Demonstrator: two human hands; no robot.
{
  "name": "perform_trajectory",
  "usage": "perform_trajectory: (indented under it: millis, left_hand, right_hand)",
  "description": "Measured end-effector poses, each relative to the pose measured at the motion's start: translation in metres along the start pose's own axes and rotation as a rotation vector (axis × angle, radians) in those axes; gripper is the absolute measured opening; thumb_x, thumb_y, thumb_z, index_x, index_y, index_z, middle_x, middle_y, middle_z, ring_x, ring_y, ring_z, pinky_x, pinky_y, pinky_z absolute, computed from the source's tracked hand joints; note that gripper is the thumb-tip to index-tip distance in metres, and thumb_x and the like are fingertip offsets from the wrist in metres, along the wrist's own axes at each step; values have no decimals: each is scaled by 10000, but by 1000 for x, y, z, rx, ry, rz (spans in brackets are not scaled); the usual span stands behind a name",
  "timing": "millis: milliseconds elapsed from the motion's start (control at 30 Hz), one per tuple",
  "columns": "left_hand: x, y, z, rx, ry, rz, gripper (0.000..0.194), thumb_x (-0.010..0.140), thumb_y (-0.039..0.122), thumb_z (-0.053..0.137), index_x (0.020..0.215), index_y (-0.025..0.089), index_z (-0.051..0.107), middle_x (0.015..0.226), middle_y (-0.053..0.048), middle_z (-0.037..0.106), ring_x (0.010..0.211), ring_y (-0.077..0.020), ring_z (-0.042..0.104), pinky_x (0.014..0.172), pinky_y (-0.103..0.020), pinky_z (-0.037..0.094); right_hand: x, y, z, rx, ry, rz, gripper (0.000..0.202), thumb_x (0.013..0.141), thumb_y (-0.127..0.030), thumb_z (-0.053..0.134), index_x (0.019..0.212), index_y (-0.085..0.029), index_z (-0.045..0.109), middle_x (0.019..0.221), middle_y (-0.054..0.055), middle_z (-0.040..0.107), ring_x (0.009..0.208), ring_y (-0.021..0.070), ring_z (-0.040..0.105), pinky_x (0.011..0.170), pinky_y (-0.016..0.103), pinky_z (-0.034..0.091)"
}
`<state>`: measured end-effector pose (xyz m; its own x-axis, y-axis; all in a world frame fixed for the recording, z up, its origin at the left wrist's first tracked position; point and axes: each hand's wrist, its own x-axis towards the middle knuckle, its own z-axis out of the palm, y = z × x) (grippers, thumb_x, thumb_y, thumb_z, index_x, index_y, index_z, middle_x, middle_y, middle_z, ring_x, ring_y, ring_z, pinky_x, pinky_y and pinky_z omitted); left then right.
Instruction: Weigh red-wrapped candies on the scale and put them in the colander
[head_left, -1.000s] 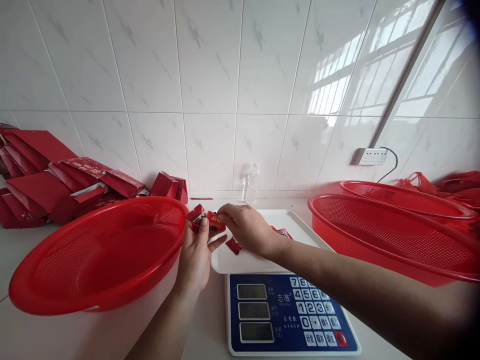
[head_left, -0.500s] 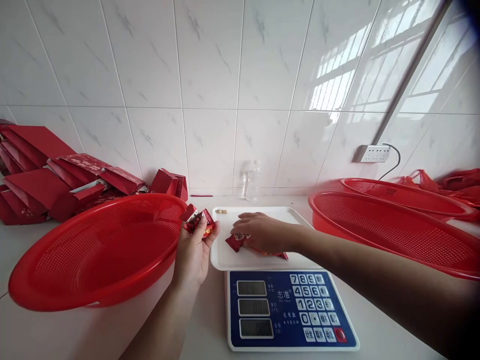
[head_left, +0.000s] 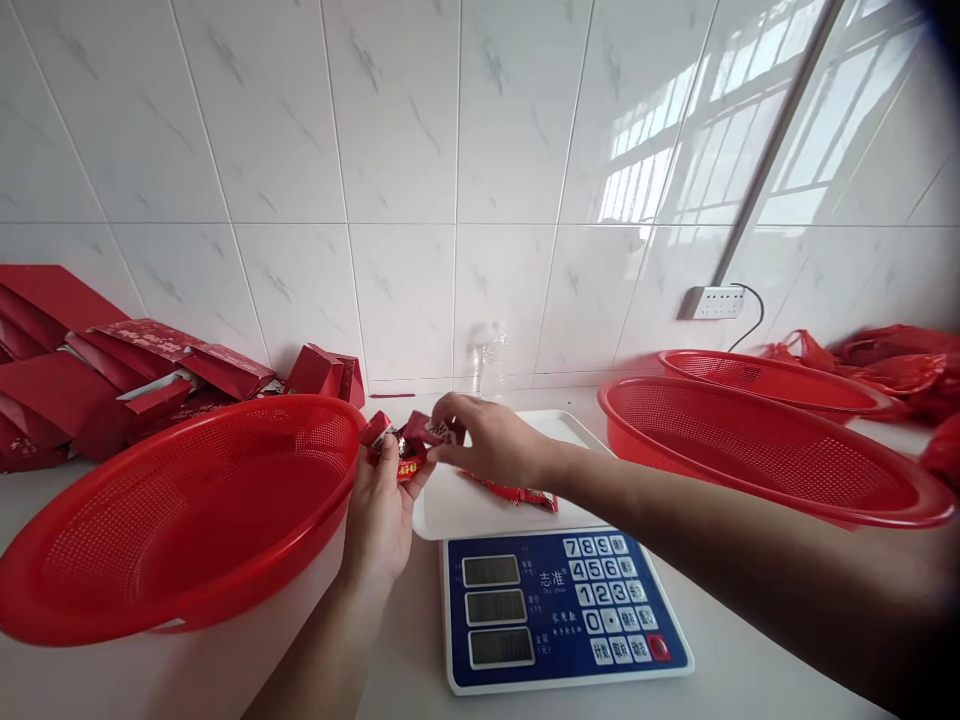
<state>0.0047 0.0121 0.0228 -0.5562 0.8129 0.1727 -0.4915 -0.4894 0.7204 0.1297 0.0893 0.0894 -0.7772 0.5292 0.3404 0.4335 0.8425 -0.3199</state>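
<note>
My left hand [head_left: 381, 505] is closed around several small red snack packets [head_left: 407, 468], just left of the scale's white tray [head_left: 577, 432]. Pinched in the fingers of my right hand [head_left: 491, 440] is another red packet [head_left: 444, 430], which meets those in my left hand. More red packets [head_left: 525, 496] lie on the tray, partly hidden by my right hand. The tray sits on a digital scale [head_left: 562, 610] with a blue keypad panel and three small displays.
A large red plastic basket [head_left: 187, 500] stands at left, with folded red boxes [head_left: 82, 380] piled behind it. Two more red baskets [head_left: 750, 450] are at right, near red plastic bags [head_left: 885, 350]. A clear bottle [head_left: 492, 360] stands against the tiled wall, left of a power socket [head_left: 714, 302].
My right hand has lifted a red packet off the tray and carried it left to my left hand. The camera view has shifted slightly to the right.
</note>
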Motion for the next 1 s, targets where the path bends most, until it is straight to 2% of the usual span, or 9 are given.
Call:
perform_trajectory:
  millis: [100, 267, 367, 467, 567, 667, 800, 900, 1000]
  left_hand:
    - [-3, 2, 2, 30, -94, 23, 373, 792, 474, 727, 1047, 210, 659, 1071, -51, 686, 974, -147, 659, 746, -189, 557]
    - [0, 4, 2, -5, -61, 19, 374, 668, 350, 856, 931, 180, 651, 905, -15, 694, 823, -119, 675, 638, -145, 522]
    - [3, 6, 1, -21, -23, 10, 360, 665, 325, 860, 903, 167, 641, 874, -14, 689, 786, -121, 673, 625, -168, 539]
    - [6, 5, -2, -29, 31, -1, 332, 684, 278, 849, 930, 179, 650, 886, 3, 684, 779, -106, 673, 634, -170, 556]
    - [9, 3, -4, -36, 86, -13, 269, 705, 229, 829, 911, 182, 661, 871, 14, 679, 748, -98, 672, 606, -161, 560]
    - [10, 1, -6, -49, 67, -20, 196, 740, 208, 796, 878, 177, 661, 866, 8, 682, 747, -104, 676, 605, -168, 573]
    - [11, 1, -7, -36, 55, -22, 87, 812, 168, 719, 869, 179, 656, 871, 9, 669, 762, -100, 676, 621, -172, 589]
    - [11, 1, -7, -13, 66, -32, 54, 851, 138, 666, 887, 178, 658, 882, 7, 661, 747, -91, 669, 599, -163, 587]
    - [12, 1, -7, -9, 78, -43, 64, 865, 122, 644, 895, 175, 663, 884, 2, 660, 740, -90, 667, 598, -169, 593]
  right_hand:
    - [1, -18, 11, -55, -9, -67, 298, 830, -343, 656, 1059, -183, 553, 1013, 77, 650, 838, 188, 586, 687, 305, 448]
    - [-2, -26, 4, -95, -42, -174, 243, 875, -259, 623, 1099, -169, 604, 1060, 92, 665, 959, 211, 605, 805, 338, 482]
    - [-14, -3, -13, -53, -31, -125, 331, 908, -311, 596, 1219, -201, 585, 1222, 99, 635, 1117, 225, 581, 949, 373, 469]
    - [-32, 34, -22, -79, -56, 119, 456, 913, -419, 567, 1314, -203, 544, 1364, 123, 558, 1262, 277, 502, 1030, 431, 436]
    - [-50, 62, -17, -56, -113, 307, 637, 909, -566, 495, 1420, -188, 451, 1441, 174, 486, 1295, 335, 477, 1010, 500, 451]
    - [-61, 67, -5, -38, -141, 355, 731, 908, -616, 443, 1480, -167, 371, 1483, 199, 429, 1320, 349, 456, 1017, 530, 444]
    - [-60, 60, 2, -10, -288, 295, 709, 902, -557, 476, 1510, -218, 341, 1554, 132, 346, 1456, 362, 228, 1133, 585, 284]
    - [-54, 68, -5, 56, -358, 232, 757, 841, -433, 581, 1519, -218, 322, 1521, 99, 412, 1399, 314, 371, 1121, 464, 369]
    - [-54, 84, -16, 54, -319, 270, 746, 766, -259, 617, 1476, -188, 396, 1443, 113, 510, 1273, 280, 528, 1045, 399, 461]
